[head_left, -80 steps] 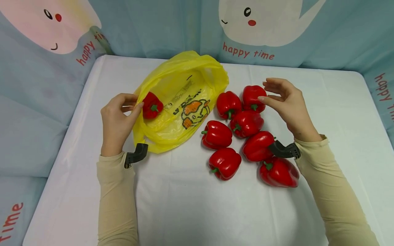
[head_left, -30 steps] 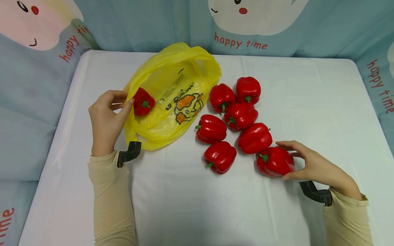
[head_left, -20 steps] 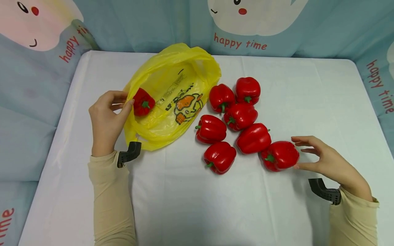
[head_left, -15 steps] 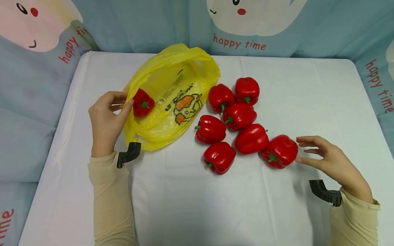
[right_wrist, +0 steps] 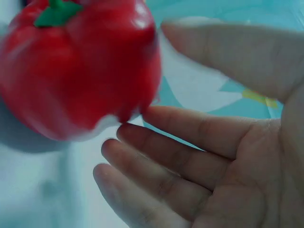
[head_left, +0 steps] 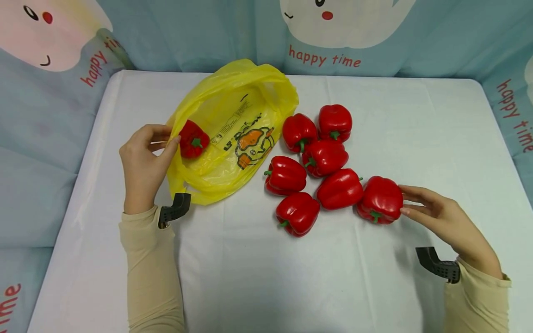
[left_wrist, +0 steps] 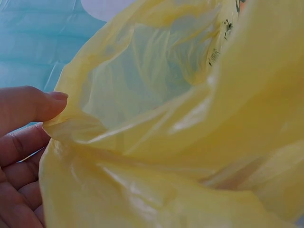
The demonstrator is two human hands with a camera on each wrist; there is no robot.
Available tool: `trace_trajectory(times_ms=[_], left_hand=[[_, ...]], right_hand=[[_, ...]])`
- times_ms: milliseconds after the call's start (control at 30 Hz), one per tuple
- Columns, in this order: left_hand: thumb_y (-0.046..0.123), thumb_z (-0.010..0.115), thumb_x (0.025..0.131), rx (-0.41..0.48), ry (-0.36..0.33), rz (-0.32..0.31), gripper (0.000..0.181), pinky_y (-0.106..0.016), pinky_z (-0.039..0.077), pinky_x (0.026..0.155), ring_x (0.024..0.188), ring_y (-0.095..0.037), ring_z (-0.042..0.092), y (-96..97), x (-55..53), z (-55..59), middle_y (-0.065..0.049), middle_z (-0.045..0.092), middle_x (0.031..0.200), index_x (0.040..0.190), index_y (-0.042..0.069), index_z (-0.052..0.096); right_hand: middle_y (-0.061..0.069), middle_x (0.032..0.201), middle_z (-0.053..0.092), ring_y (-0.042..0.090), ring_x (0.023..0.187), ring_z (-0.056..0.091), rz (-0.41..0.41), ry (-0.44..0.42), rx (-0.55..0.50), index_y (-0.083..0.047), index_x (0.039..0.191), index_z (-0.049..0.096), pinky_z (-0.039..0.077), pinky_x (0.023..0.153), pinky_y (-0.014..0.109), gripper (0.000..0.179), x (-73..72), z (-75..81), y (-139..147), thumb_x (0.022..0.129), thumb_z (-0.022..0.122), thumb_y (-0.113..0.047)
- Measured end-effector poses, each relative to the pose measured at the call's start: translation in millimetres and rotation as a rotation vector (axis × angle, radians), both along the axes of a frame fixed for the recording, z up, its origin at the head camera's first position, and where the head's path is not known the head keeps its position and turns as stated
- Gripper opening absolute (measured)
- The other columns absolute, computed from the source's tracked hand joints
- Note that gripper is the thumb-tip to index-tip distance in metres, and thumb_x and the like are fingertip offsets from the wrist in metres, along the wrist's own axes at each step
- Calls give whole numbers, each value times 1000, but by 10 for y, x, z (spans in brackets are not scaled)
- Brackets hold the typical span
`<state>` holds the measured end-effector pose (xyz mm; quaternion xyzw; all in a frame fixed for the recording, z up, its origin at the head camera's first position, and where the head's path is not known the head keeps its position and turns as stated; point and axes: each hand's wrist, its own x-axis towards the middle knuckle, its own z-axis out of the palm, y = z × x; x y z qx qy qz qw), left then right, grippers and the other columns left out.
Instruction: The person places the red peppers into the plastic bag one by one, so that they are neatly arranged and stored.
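My left hand (head_left: pixel 145 162) pinches the rim of a yellow plastic bag (head_left: pixel 239 76) between thumb and fingers; the left wrist view shows the bag film (left_wrist: pixel 156 161) gathered at the thumb tip. One red bell pepper (head_left: pixel 192 138) lies inside the bag, close to that hand. On the right, my right hand (head_left: pixel 451 222) has its fingertips at the right side of another red bell pepper (head_left: pixel 380 200), whose green stem points to the front. In the right wrist view the fingers are nearly straight and the thumb (right_wrist: pixel 213 45) stands just off the pepper (right_wrist: pixel 85 71).
Several more red bell peppers lie between bag and right hand, among them a near one (head_left: pixel 298 213), a middle one (head_left: pixel 340 188) and a far one (head_left: pixel 335 122). A white cloth covers the table (head_left: pixel 266 282). A blue printed curtain (head_left: pixel 233 32) hangs behind.
My right hand has come from the far pepper to the rightmost one. That pepper has turned, its stem swinging from left to front, and has shifted slightly back. The left hand keeps its pinch.
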<state>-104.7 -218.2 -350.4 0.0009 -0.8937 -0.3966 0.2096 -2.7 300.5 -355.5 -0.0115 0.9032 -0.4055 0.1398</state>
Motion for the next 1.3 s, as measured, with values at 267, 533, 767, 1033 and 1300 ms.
trace_trajectory(times_ms=[267, 533, 767, 1033, 1300], left_hand=[[13, 70, 87, 6, 17, 4, 25, -12, 48, 80, 81, 0, 57, -8, 7, -3, -14, 68, 102, 104, -6, 68], [12, 69, 87, 45, 53, 19, 23, -12, 49, 79, 78, 13, 51, -17, -3, -9, -14, 68, 102, 102, -6, 68], [14, 69, 88, 47, 54, 32, 24, -13, 49, 79, 78, 13, 51, -19, -7, -1, -13, 69, 102, 102, -5, 68], [13, 69, 88, 52, 55, 20, 24, -13, 49, 79, 78, 13, 51, -11, -4, -2, -13, 68, 102, 102, -6, 68], [12, 69, 88, 50, 59, 19, 23, -12, 49, 79, 78, 13, 51, -23, 8, -2, -13, 68, 102, 102, -6, 68]], right_hand=[[16, 146, 35, 36, 117, 48, 4, -70, 53, -18, 152, 25, 49, 81, 25, 77, -24, -42, -183, 89, 69, -26], [25, 146, 32, 44, 123, 38, -50, -51, 23, -14, 154, 11, 38, 88, 62, 100, -25, -111, -372, 81, 78, -24], [26, 144, 34, 45, 123, 37, -83, -31, 51, -13, 153, 16, 39, 87, 62, 94, -29, -114, -378, 82, 76, -23], [21, 145, 33, 42, 122, 37, -132, -33, 72, -19, 153, 17, 49, 80, 31, 91, -50, -3, -317, 84, 74, -28], [15, 144, 34, 20, 116, 39, -150, 38, 44, -24, 152, 22, 41, 73, 6, 87, -139, 111, -316, 83, 75, -20]])
